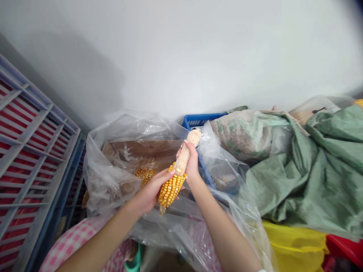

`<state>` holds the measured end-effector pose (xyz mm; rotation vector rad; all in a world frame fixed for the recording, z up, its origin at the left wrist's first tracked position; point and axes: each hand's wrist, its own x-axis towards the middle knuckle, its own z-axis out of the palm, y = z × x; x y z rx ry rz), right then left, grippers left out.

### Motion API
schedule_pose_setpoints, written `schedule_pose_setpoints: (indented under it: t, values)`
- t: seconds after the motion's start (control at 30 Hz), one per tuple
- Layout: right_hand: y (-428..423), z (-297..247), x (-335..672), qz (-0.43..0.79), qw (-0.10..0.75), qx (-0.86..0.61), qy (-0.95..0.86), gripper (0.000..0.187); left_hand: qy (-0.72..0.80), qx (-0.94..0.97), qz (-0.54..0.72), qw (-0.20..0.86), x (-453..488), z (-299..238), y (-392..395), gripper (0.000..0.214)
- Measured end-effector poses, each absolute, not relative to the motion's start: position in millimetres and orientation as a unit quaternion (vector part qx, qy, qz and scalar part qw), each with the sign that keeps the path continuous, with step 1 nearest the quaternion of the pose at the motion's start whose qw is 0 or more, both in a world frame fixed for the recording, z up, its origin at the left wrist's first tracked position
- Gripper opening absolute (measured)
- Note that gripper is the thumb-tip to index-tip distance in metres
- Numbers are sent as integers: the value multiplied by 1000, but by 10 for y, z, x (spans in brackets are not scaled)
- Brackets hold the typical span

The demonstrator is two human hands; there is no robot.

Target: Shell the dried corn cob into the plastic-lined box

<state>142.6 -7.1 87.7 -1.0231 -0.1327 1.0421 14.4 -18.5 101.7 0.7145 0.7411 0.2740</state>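
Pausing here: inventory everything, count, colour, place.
corn cob: one, yellow and pale, between hands
loose kernels: pile, yellow, inside bag
plastic bag: one, clear, below hands
basket: one, blue, beyond hands
sack: one, pale, right of basket
fabric: one piece, green, right
yellow item: one, yellow, lower right
red item: one, red, lower right
crates: at least two, grey and blue, left
wall: one, white, back
clothing: one, pink check, lower left
shoe: one, green, bottom
left hand: one, lower cob
right hand: one, upper cob
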Motion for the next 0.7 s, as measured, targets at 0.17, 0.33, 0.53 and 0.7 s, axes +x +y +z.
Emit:
schedule_pose_setpoints:
  t: [0.17, 0.33, 0.53, 0.7]
  values:
    - [-54, 835, 1367, 452, 733, -499, -94, 29, 420, 336, 164, 827, 190, 925, -221, 29]
    - [-55, 878, 1339, 438, 723, -526, -93, 32, 435, 329, 129, 829, 209, 941, -150, 42]
    - [-56, 846, 1379, 406, 713, -571, -15, 33, 406, 481, 152, 762, 172, 909, -51, 53]
    - [-46, 802, 1364, 348, 734, -583, -17, 36, 393, 706, 177, 562, 161, 711, -5, 60]
